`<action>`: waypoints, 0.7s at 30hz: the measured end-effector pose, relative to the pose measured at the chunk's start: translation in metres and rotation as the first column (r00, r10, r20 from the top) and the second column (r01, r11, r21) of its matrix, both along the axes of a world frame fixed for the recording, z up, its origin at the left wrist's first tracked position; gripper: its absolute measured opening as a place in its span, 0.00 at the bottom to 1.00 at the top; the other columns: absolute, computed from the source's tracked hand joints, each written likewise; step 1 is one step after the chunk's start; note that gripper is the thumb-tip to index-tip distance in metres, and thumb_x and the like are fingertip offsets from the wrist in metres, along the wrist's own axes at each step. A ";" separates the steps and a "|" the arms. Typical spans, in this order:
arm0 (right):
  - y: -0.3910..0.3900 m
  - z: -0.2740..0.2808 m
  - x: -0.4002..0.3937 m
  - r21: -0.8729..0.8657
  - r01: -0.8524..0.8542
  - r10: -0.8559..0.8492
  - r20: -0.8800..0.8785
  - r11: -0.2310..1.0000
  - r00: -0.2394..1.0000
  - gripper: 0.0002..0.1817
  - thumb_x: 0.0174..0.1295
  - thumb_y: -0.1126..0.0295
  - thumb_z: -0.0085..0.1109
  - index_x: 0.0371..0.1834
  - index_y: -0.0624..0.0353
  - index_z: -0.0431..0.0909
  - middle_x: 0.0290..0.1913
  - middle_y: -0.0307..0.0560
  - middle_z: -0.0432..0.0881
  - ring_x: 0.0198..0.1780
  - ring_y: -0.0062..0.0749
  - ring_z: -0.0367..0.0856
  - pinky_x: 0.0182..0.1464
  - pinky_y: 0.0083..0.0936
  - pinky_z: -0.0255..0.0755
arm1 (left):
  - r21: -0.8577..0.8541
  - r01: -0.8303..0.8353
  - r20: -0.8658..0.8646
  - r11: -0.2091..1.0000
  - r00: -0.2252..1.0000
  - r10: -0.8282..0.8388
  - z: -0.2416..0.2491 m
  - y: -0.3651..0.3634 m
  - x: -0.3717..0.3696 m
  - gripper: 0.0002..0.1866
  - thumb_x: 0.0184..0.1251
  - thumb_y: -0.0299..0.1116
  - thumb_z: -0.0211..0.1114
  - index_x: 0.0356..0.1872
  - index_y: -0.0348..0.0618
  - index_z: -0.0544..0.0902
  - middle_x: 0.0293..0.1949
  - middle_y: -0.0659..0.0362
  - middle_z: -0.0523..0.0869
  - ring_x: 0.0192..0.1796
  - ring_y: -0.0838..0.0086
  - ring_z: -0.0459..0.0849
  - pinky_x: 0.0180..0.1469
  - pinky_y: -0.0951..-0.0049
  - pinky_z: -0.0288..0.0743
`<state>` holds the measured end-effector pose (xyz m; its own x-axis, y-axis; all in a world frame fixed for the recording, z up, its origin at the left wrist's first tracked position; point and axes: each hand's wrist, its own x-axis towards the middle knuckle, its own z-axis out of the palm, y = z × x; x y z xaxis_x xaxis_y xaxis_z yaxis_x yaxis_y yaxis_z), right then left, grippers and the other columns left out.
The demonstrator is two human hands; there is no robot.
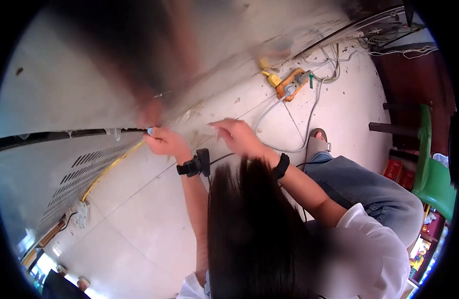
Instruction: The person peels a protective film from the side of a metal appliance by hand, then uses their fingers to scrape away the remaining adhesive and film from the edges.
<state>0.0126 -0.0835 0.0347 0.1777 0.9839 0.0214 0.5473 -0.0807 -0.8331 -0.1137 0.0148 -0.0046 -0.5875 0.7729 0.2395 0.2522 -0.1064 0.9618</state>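
My left hand (167,143) is closed at the end of a dark gap along the edge of a grey slotted panel (65,174). Between its fingertips shows a small light-blue bit (150,131), too small to name. My right hand (237,137) hangs to the right of it, slightly blurred, its fingers bent and apart with nothing visible between them. Both wrists wear black straps; a dark box-shaped device (203,162) sits at the left one. Beyond the hands, a glossy pale surface (229,30) shows blurred dark and skin-toned shapes like a reflection.
An orange-edged power strip (292,84) with a yellow plug (273,78) and grey cables lies on the tiled floor. A yellow cable (109,169) runs along the panel to a white socket block (81,214). On the right stands a green chair (434,174). Dark hair covers the lower middle.
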 end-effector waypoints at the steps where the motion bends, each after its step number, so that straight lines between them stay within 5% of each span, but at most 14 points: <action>1: 0.006 0.007 -0.002 -0.023 0.004 -0.004 -0.013 1.000 1.000 0.08 0.57 0.73 0.51 0.37 0.62 0.78 0.26 0.55 0.76 0.28 0.50 0.74 0.35 0.35 0.71 | -0.002 -0.008 0.028 1.000 1.000 0.008 0.000 0.000 0.000 0.15 0.68 0.34 0.45 0.24 0.35 0.66 0.17 0.57 0.70 0.19 0.73 0.67 0.24 0.74 0.66; 3: 0.015 0.016 -0.008 -0.067 0.014 -0.017 -0.041 0.998 0.999 0.08 0.57 0.71 0.52 0.31 0.63 0.79 0.26 0.55 0.76 0.28 0.50 0.74 0.33 0.36 0.70 | -0.047 -0.004 0.090 0.999 0.996 0.008 0.001 -0.003 0.002 0.16 0.69 0.36 0.43 0.24 0.36 0.65 0.19 0.57 0.70 0.21 0.74 0.68 0.25 0.74 0.66; 4: 0.020 0.016 -0.011 -0.063 -0.025 0.026 0.010 0.998 1.000 0.09 0.58 0.70 0.54 0.29 0.66 0.78 0.26 0.53 0.77 0.25 0.40 0.74 0.29 0.29 0.68 | -0.059 -0.003 0.127 0.998 0.992 0.010 0.004 -0.001 0.003 0.16 0.70 0.36 0.42 0.24 0.36 0.64 0.20 0.57 0.70 0.22 0.74 0.69 0.25 0.74 0.66; 7: 0.032 0.014 -0.023 -0.033 -0.054 0.055 0.026 0.998 0.998 0.14 0.59 0.63 0.51 0.26 0.64 0.78 0.25 0.56 0.75 0.27 0.49 0.74 0.32 0.36 0.68 | -0.053 -0.019 0.233 0.998 0.972 0.031 0.009 -0.003 0.009 0.16 0.70 0.36 0.41 0.23 0.38 0.64 0.20 0.59 0.70 0.23 0.75 0.67 0.27 0.74 0.63; 10: 0.043 0.016 -0.031 -0.049 -0.025 0.020 -0.098 0.998 0.995 0.16 0.59 0.61 0.50 0.27 0.65 0.78 0.26 0.57 0.77 0.26 0.50 0.74 0.31 0.35 0.69 | -0.058 0.023 0.327 0.998 0.945 -0.002 0.008 -0.007 0.009 0.15 0.69 0.35 0.42 0.22 0.39 0.62 0.22 0.60 0.70 0.26 0.76 0.68 0.29 0.75 0.64; 13: 0.054 0.009 -0.036 -0.186 -0.088 0.053 -0.187 0.979 0.981 0.17 0.59 0.60 0.53 0.32 0.67 0.79 0.27 0.54 0.78 0.28 0.38 0.75 0.32 0.27 0.69 | -0.051 0.087 0.397 0.995 0.916 -0.059 0.002 -0.009 0.005 0.15 0.69 0.36 0.42 0.23 0.41 0.63 0.21 0.61 0.70 0.24 0.76 0.66 0.28 0.74 0.63; 16: 0.059 0.007 -0.049 -0.180 -0.072 -0.016 -0.443 0.981 0.896 0.16 0.58 0.60 0.54 0.31 0.66 0.78 0.29 0.51 0.79 0.28 0.35 0.76 0.32 0.25 0.69 | -0.136 0.098 0.409 0.986 0.912 -0.034 -0.001 -0.014 0.002 0.14 0.68 0.34 0.44 0.22 0.39 0.63 0.23 0.61 0.70 0.28 0.77 0.68 0.32 0.75 0.65; 19: 0.060 -0.008 -0.057 -0.067 -0.089 0.061 -0.347 0.994 0.936 0.17 0.55 0.57 0.56 0.26 0.63 0.78 0.24 0.51 0.79 0.25 0.38 0.76 0.31 0.31 0.70 | -0.150 0.183 0.263 0.972 0.955 -0.139 -0.013 -0.024 -0.023 0.14 0.68 0.36 0.44 0.26 0.38 0.68 0.24 0.61 0.71 0.30 0.76 0.69 0.34 0.75 0.66; 21: 0.056 -0.014 -0.055 0.004 -0.096 0.094 -0.241 0.995 0.966 0.16 0.55 0.60 0.56 0.26 0.64 0.78 0.24 0.50 0.79 0.24 0.34 0.76 0.29 0.27 0.69 | -0.120 0.175 0.351 0.977 0.928 -0.124 -0.017 -0.039 -0.041 0.11 0.66 0.33 0.43 0.31 0.37 0.71 0.27 0.59 0.73 0.32 0.75 0.70 0.37 0.74 0.67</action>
